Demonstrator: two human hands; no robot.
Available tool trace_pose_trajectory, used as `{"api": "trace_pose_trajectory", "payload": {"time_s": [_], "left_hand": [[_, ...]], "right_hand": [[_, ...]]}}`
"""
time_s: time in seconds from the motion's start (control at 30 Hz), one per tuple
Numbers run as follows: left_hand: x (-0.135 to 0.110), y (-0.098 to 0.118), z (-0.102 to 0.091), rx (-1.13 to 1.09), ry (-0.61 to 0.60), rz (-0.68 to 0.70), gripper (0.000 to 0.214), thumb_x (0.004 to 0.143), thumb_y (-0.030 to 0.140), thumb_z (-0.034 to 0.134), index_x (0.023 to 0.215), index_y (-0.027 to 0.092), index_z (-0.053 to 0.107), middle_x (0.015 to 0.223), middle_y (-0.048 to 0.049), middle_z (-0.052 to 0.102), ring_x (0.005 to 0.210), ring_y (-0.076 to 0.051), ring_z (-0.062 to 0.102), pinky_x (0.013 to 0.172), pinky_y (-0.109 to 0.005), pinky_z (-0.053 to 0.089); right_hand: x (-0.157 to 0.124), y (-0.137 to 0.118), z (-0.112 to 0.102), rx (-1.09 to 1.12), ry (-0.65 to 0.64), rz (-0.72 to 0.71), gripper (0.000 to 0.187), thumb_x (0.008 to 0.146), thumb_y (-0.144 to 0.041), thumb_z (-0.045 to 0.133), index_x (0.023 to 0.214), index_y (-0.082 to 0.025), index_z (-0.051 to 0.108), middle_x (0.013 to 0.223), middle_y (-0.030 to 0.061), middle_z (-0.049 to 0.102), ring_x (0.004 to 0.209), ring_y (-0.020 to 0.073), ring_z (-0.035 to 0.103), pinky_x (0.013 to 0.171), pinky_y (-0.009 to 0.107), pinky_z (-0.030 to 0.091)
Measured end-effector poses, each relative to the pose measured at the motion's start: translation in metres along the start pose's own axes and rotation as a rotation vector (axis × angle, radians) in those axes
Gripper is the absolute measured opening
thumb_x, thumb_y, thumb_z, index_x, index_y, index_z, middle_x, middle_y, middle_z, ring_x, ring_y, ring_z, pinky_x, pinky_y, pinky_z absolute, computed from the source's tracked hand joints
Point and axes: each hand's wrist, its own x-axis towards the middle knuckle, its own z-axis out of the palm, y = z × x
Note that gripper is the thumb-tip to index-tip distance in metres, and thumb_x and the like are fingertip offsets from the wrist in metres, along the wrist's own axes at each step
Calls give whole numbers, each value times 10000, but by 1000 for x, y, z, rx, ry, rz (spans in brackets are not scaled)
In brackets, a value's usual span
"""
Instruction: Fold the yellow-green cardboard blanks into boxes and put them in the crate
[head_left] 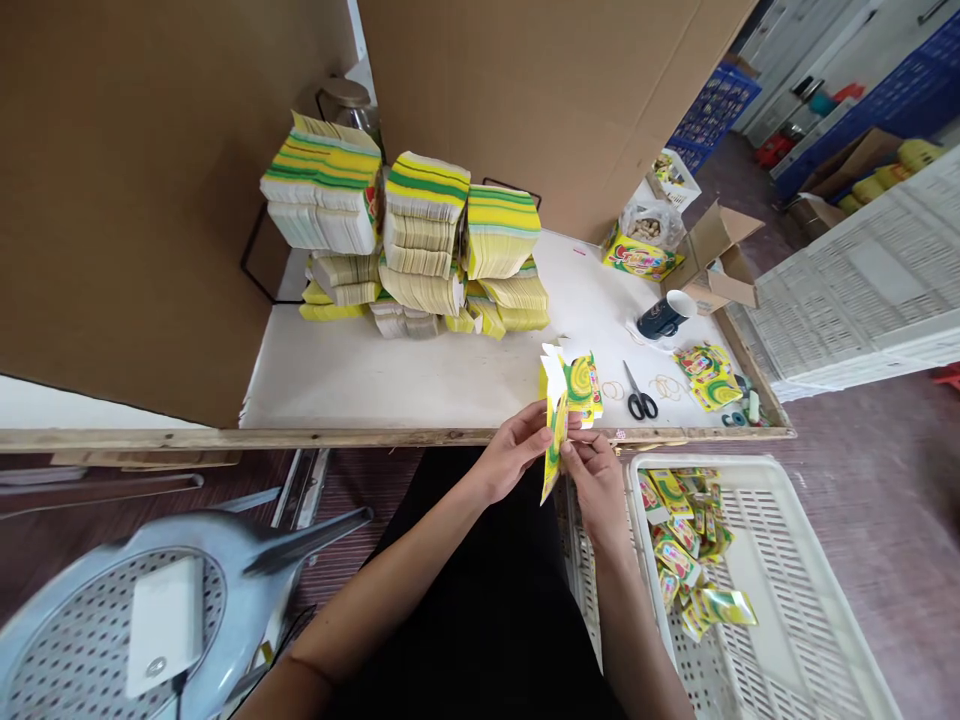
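Observation:
At the table's front edge I hold a yellow and green printed carton (553,455) with its white end flaps pointing up. My left hand (514,455) pinches its left side between thumb and fingers. From the right, my right hand (598,480) has its thumb and fingers closed on the carton's lower edge. Just behind them, more yellow cartons with a green swirl print (583,385) lie on the table. Black-handled scissors (641,400) and loose rubber bands (613,390) are to the right of these.
Bundled flat cartons (427,215) are stacked at the back of the white table (337,375). A dark mug (666,315) stands at the right. Below the edge, a white plastic crate (780,560) holds several small yellow cartons. A blue-grey chair (225,540) bears a white device (166,625).

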Motion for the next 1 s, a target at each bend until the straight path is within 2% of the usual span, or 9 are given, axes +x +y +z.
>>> {"api": "trace_pose_trajectory", "payload": {"time_s": [0.07, 0.13, 0.23, 0.33, 0.53, 0.63, 0.8, 0.9, 1.0], "left_hand": [[-3, 2, -1, -10, 20, -24, 547, 736, 387, 801, 1204, 165, 624, 1164, -120, 711, 1035, -225, 683, 887, -302, 518], [-4, 2, -2, -42, 12, -80, 554, 726, 389, 802, 1189, 144, 623, 1066, -119, 735, 871, -201, 708, 771, -283, 532], [-5, 1, -2, -95, -26, -153, 596, 705, 442, 795, 1172, 117, 615, 929, -107, 739, 668, -158, 674, 627, -259, 519], [-7, 2, -1, -95, -47, -187, 645, 704, 510, 760, 1173, 95, 603, 886, -110, 726, 612, -161, 651, 570, -266, 513], [-12, 7, 0, 26, -55, -205, 631, 656, 462, 808, 1111, 59, 639, 722, -72, 688, 611, -169, 652, 595, -256, 495], [-13, 5, 0, 40, -38, -215, 611, 648, 437, 829, 1104, 69, 658, 745, -76, 700, 639, -166, 657, 669, -280, 515], [-13, 2, -2, 70, 69, -235, 574, 646, 400, 849, 1110, 108, 682, 844, -74, 728, 655, -147, 662, 704, -282, 525], [-12, 3, -2, 76, 73, -217, 520, 693, 420, 817, 1097, 119, 692, 857, -78, 737, 671, -155, 671, 689, -273, 520], [-11, 2, -1, 115, 79, -135, 517, 746, 460, 770, 1132, 132, 674, 927, -91, 746, 757, -186, 692, 720, -281, 522]], "right_hand": [[1, -8, -6, -291, 66, -117, 207, 855, -400, 674, 849, -198, 628, 795, 33, 651, 698, 171, 585, 668, 321, 486], [1, -19, -12, -495, 128, -276, 173, 873, -363, 651, 918, -196, 646, 920, 61, 651, 743, 178, 564, 662, 325, 462], [-1, -34, -15, -570, -27, -427, 347, 888, -290, 637, 1225, -240, 576, 1249, 90, 581, 970, 208, 572, 759, 345, 480], [-3, -41, -12, -548, -189, -420, 375, 886, -245, 647, 1248, -265, 550, 1239, 71, 556, 1006, 196, 564, 749, 310, 493], [-2, -39, -10, -521, -147, -409, 93, 892, -227, 637, 914, -213, 547, 881, 10, 518, 710, 131, 486, 631, 262, 442], [-1, -41, -11, -526, -166, -404, 126, 917, -242, 601, 811, -205, 545, 848, 19, 519, 733, 141, 511, 622, 258, 443], [-3, -40, -13, -596, -195, -427, 131, 934, -321, 578, 950, -217, 656, 937, 64, 520, 872, 195, 556, 755, 324, 498], [-4, -32, -14, -616, -20, -427, 351, 888, -388, 634, 1198, -225, 621, 1164, 115, 508, 1032, 246, 537, 837, 382, 495], [-5, -20, -13, -532, 70, -292, 469, 879, -442, 631, 1279, -206, 566, 1150, 115, 570, 922, 232, 567, 756, 364, 496]]}}
